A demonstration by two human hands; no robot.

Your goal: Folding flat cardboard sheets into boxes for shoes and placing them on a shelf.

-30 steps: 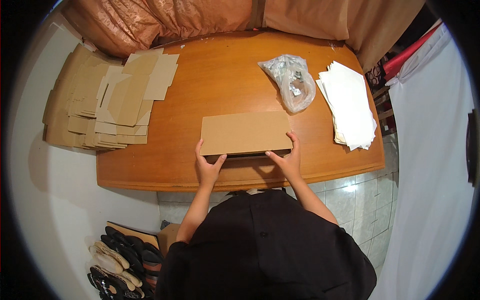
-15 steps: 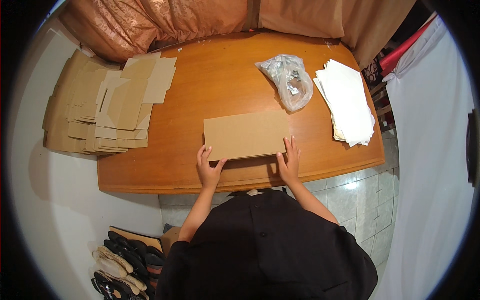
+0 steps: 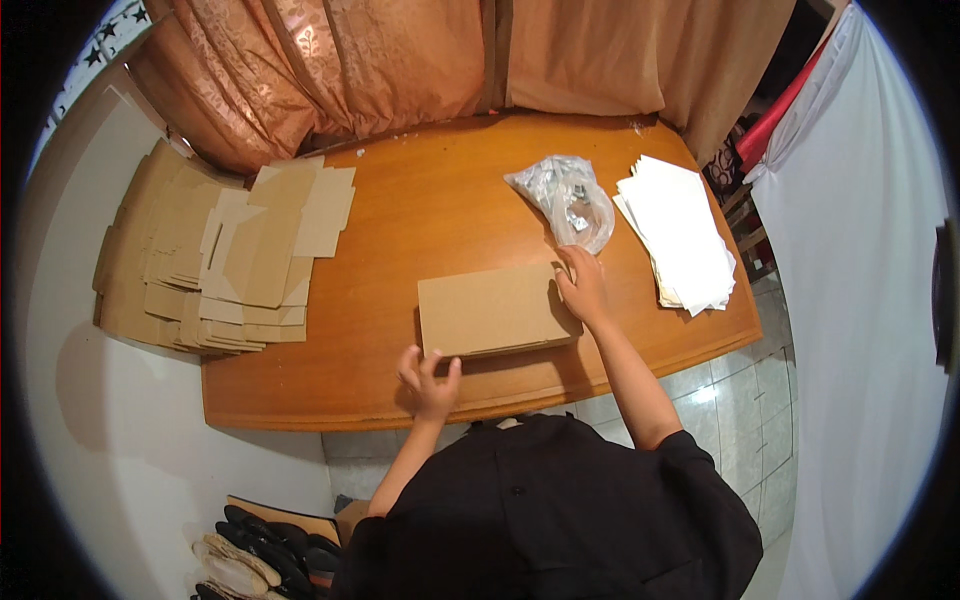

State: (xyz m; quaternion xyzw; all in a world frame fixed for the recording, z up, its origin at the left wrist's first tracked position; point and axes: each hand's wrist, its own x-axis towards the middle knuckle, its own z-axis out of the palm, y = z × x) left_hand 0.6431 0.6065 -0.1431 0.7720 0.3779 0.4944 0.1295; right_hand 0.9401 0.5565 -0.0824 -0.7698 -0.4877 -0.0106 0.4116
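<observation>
Head view: closed cardboard box point(image 3: 490, 312); right hand point(image 3: 587, 293) shifted from near to far right corner, unclenched; left hand point(image 3: 434, 398) by near left corner, fingers parted, ungripping.

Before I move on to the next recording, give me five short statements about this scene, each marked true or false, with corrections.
1. The cardboard box is on the wooden table. True.
2. The plastic bag lies to the left of the white paper stack. True.
3. The right hand is on the white paper stack. False: it is at the box's right end.
4. The left hand is by the box's near left corner. True.
5. The flattened cardboard lies on the table's right side. False: it lies on the left.
</observation>
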